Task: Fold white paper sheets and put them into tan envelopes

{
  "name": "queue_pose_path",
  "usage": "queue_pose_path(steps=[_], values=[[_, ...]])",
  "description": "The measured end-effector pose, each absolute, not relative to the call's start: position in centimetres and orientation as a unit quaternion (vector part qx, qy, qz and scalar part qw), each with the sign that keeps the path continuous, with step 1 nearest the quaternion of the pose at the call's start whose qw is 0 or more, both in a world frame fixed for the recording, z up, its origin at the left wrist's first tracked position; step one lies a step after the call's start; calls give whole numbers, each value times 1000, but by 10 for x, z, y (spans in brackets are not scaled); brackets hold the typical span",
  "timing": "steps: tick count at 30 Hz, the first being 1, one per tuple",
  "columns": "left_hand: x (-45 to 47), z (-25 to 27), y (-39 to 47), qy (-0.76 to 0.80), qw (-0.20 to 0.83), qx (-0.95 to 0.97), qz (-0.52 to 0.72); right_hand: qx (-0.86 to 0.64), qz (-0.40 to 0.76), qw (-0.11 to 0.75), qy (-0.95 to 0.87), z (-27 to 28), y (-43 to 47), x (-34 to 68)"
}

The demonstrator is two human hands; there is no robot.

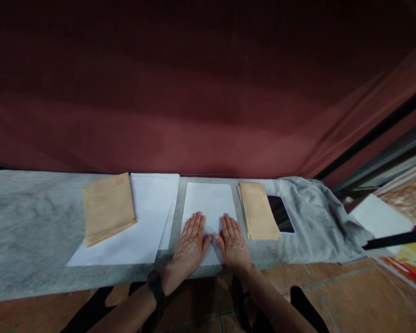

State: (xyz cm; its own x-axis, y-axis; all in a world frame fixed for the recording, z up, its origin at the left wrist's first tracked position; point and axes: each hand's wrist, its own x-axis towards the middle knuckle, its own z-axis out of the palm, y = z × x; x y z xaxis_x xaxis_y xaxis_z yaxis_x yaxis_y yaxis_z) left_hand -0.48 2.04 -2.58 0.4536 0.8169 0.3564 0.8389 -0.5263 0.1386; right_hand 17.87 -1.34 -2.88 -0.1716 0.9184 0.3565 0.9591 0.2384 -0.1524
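Where both hands rest: flat on the middle sheet (pixel 210 199), one white paper on the grey cloth (pixel 38 222); I cannot tell whether more lie beneath it.
Left hand: one, the person's own (pixel 190 247), palm down on the lower left part of the middle sheet, fingers extended and close together, thumb angled inward, gripping nothing that I can see.
Right hand: one (pixel 234 247), spread flat in the same way on the lower right part of the middle sheet, its thumb close to the other one.
Wristband: one, dark (pixel 156 286), on the left wrist, below and to the left of the middle sheet.
White papers: at least two (pixel 145 243), overlapping, left of the middle sheet.
Large brown envelopes: one pile (pixel 109 208) on those white papers, farther left of the middle sheet; I count several edges, no sure total.
Narrow brown envelopes: at least two (pixel 260 210), stacked just right of the middle sheet.
Dark-screened device: one (pixel 282 215), right of the middle sheet, beyond the narrow stack; I read no brand on it.
Writing: a small reddish print on the top large envelope's upper corner, and a fainter mark low on the narrow stack; I find both too small to read.
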Motion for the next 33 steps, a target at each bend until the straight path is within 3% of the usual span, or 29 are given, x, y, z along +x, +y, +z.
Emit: queue_pose_path(steps=[13, 27, 33], values=[[-18, -31, 32, -563, 36, -802, -195, -653, -88, 203, -724, -36, -17, 191], [28, -14, 111, -495, -13, -846, -197, -650, 41, 216, -727, -5, 68, 178], [38, -22, 130, -542, -18, -824, -167, -658, 47, 206, -722, -11, 96, 159]])
